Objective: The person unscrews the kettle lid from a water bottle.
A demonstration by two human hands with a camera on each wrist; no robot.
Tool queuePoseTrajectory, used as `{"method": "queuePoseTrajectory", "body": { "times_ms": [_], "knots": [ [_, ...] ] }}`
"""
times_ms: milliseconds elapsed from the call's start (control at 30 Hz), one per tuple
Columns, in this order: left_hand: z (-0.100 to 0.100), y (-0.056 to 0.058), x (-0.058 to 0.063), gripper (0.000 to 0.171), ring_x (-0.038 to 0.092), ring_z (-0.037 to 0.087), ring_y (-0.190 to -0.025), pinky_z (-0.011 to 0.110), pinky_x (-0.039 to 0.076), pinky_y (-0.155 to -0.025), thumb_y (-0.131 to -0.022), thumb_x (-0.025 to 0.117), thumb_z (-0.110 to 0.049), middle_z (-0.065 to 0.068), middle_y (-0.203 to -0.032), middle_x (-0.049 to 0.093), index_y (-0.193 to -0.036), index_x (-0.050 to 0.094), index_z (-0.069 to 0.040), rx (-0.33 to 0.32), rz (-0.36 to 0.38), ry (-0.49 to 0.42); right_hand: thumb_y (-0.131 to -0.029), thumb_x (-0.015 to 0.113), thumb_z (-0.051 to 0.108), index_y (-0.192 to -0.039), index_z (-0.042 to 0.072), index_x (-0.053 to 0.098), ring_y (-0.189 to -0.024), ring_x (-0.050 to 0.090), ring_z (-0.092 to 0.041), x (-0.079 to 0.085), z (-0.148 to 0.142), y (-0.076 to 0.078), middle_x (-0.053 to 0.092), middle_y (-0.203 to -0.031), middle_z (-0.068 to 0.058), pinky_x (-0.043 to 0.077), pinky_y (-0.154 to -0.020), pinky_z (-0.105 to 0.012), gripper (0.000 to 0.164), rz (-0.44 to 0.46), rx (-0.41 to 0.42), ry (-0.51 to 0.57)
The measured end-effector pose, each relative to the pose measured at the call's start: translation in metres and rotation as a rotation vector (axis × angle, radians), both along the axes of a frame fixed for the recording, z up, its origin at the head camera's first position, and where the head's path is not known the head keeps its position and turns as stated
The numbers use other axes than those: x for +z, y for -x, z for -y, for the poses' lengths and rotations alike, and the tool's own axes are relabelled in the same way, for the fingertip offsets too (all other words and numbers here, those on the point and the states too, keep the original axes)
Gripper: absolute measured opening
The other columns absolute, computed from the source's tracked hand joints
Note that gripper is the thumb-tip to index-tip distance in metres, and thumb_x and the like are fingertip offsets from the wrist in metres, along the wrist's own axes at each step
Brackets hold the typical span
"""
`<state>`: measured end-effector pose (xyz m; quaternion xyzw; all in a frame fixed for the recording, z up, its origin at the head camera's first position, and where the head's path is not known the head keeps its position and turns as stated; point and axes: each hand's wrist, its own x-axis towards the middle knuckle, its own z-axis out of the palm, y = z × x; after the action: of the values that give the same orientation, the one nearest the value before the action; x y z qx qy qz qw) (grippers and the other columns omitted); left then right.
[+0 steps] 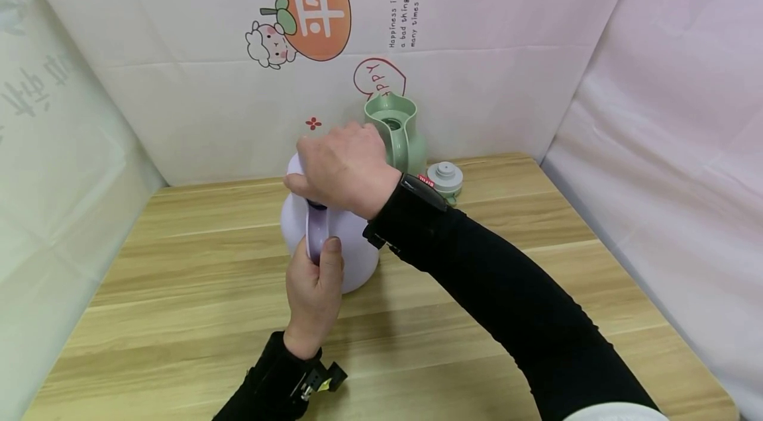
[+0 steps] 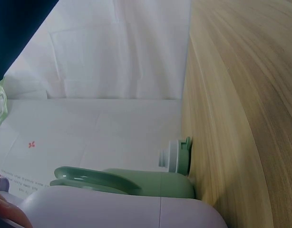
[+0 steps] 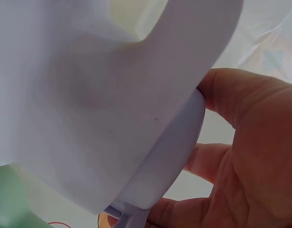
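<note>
A lavender thermos jug (image 1: 357, 255) stands on the wooden table in the head view. My left hand (image 1: 312, 295) grips its handle (image 1: 317, 235), thumb resting along the near side. Above, my right hand (image 1: 348, 166) covers the jug's top. The right wrist view shows that hand's thumb and fingers around the edge of the lavender lid (image 3: 167, 156), which sits on the jug's mouth. Just behind is a green thermos jug (image 1: 411, 149), its top uncovered. On the table to its right lies a grey-and-green stopper (image 1: 446, 177).
Light printed cloth (image 1: 507, 30) hangs behind the table (image 1: 191, 302) and along both sides. Close behind the lavender jug, the green one stands near the table's back edge. A white rounded object (image 1: 616, 412) shows at the bottom right.
</note>
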<state>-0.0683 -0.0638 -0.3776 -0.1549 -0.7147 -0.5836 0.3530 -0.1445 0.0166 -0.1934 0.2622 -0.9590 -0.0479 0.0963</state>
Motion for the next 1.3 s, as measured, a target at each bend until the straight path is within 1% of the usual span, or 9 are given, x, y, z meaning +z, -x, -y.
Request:
{"method": "queuePoseTrajectory", "body": {
  "times_ms": [167, 467, 600, 767, 833, 967, 1133, 1300],
  "knots": [
    [0.0, 0.0, 0.001, 0.027, 0.042, 0.009, -0.053, 0.026, 0.035, -0.046, -0.109, 0.054, -0.018, 0.001, -0.062, 0.046, -0.087, 0.05, -0.004, -0.001, 0.001, 0.001, -0.095, 0.054, 0.045, -0.086, 0.023, 0.06, -0.065, 0.057, -0.024, 0.001, 0.0, 0.002, 0.058, -0.07, 0.002, 0.046, -0.058, -0.038, 0.025, 0.035, 0.019, 0.016],
    [-0.001, -0.002, 0.003, 0.026, 0.042, 0.008, -0.053, 0.025, 0.034, -0.046, -0.108, 0.054, -0.014, 0.001, -0.063, 0.046, -0.086, 0.05, -0.003, -0.007, -0.001, -0.009, -0.091, 0.057, 0.042, -0.096, 0.023, 0.059, -0.072, 0.056, -0.027, 0.001, -0.001, 0.002, 0.063, -0.073, 0.0, 0.045, -0.067, -0.04, 0.02, 0.069, 0.061, 0.043],
    [-0.001, -0.001, 0.003, 0.025, 0.042, 0.008, -0.053, 0.025, 0.034, -0.046, -0.108, 0.055, -0.013, 0.0, -0.062, 0.046, -0.086, 0.05, -0.003, -0.009, 0.004, -0.014, -0.09, 0.058, 0.041, -0.105, 0.023, 0.061, -0.077, 0.055, -0.027, 0.001, -0.002, 0.004, 0.064, -0.078, 0.0, 0.044, -0.071, -0.04, 0.024, 0.097, 0.095, 0.071],
    [-0.001, -0.001, 0.002, 0.026, 0.042, 0.008, -0.053, 0.026, 0.035, -0.046, -0.108, 0.055, -0.015, 0.001, -0.062, 0.046, -0.085, 0.05, -0.004, -0.002, 0.003, -0.016, -0.091, 0.057, 0.041, -0.13, 0.027, 0.061, -0.086, 0.055, -0.025, 0.003, -0.004, 0.006, 0.066, -0.093, 0.001, 0.044, -0.076, -0.039, 0.042, 0.139, 0.113, 0.069],
    [-0.001, -0.001, 0.002, 0.027, 0.042, 0.008, -0.053, 0.026, 0.035, -0.046, -0.108, 0.055, -0.016, 0.001, -0.062, 0.046, -0.085, 0.05, -0.004, 0.005, 0.0, -0.014, -0.091, 0.057, 0.041, -0.135, 0.029, 0.06, -0.089, 0.055, -0.023, 0.003, -0.004, 0.007, 0.067, -0.099, 0.003, 0.045, -0.078, -0.038, 0.046, 0.154, 0.118, 0.062],
    [-0.001, -0.001, 0.003, 0.027, 0.043, 0.008, -0.053, 0.025, 0.036, -0.047, -0.108, 0.055, -0.016, 0.001, -0.062, 0.047, -0.085, 0.051, -0.004, 0.01, 0.0, -0.01, -0.091, 0.058, 0.04, -0.137, 0.029, 0.059, -0.093, 0.056, -0.022, 0.005, -0.004, 0.009, 0.068, -0.105, 0.004, 0.045, -0.081, -0.038, 0.046, 0.194, 0.133, 0.067],
    [-0.001, -0.002, 0.004, 0.025, 0.044, 0.007, -0.053, 0.024, 0.036, -0.047, -0.107, 0.056, -0.014, 0.0, -0.063, 0.048, -0.085, 0.052, -0.005, 0.014, 0.004, -0.009, -0.092, 0.058, 0.037, -0.136, 0.029, 0.059, -0.095, 0.057, -0.022, 0.008, -0.005, 0.01, 0.068, -0.109, 0.006, 0.046, -0.081, -0.038, 0.044, 0.241, 0.162, 0.083],
    [-0.001, -0.003, 0.005, 0.024, 0.044, 0.008, -0.054, 0.024, 0.036, -0.048, -0.107, 0.056, -0.012, 0.001, -0.063, 0.048, -0.085, 0.051, -0.004, 0.01, 0.003, -0.011, -0.092, 0.059, 0.035, -0.138, 0.03, 0.057, -0.096, 0.059, -0.02, 0.01, -0.005, 0.011, 0.068, -0.11, 0.007, 0.047, -0.079, -0.037, 0.046, 0.284, 0.167, 0.076]
  ]
}}
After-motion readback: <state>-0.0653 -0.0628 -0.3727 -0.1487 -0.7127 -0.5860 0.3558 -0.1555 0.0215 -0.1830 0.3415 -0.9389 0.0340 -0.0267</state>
